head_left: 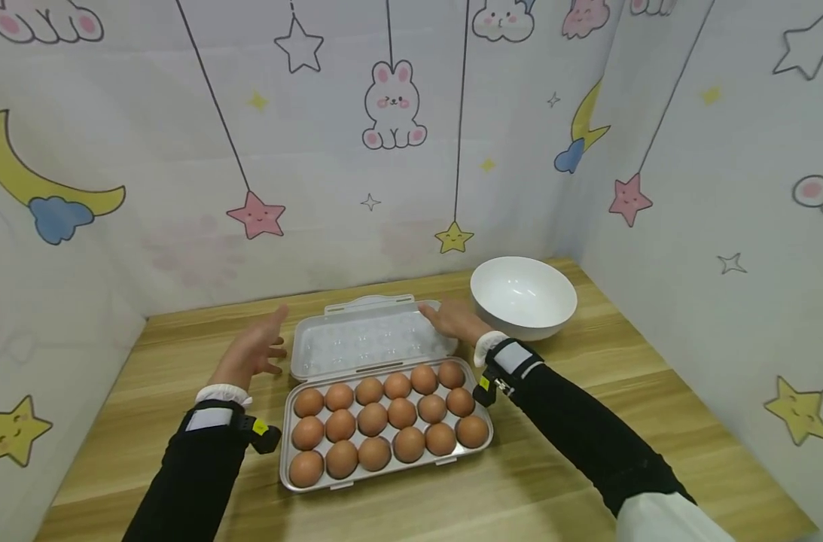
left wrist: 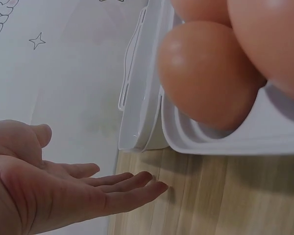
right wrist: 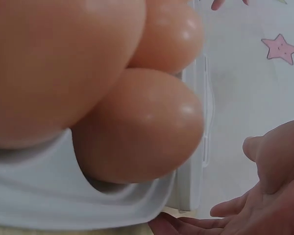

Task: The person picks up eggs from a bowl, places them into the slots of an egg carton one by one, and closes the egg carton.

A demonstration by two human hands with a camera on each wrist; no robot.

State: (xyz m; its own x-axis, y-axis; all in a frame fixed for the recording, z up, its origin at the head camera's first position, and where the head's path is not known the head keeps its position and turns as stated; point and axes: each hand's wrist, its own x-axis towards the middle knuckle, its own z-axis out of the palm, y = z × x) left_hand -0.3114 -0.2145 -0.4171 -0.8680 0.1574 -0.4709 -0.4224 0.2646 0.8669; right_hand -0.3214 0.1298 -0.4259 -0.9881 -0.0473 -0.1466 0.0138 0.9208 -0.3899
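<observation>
An egg box lies with its lid folded back, its white tray [head_left: 285, 461] toward me and its clear lid [head_left: 370, 340] behind. Brown eggs [head_left: 373, 418] sit in three rows in the tray. To the left of the lid is my left hand [head_left: 254, 351], its fingers extended and holding nothing; in the left wrist view its fingertips [left wrist: 159, 188] are below the tray corner. My right hand [head_left: 457, 322] is at the lid's right end, its thumb over the lid edge. In the right wrist view the right fingers [right wrist: 230, 206] reach beside the tray corner.
A white bowl [head_left: 522, 295] stands at the back right of the wooden table [head_left: 574, 452], just beyond my right hand. White curtains [head_left: 343, 173] with cartoon prints hang behind the table and along its sides.
</observation>
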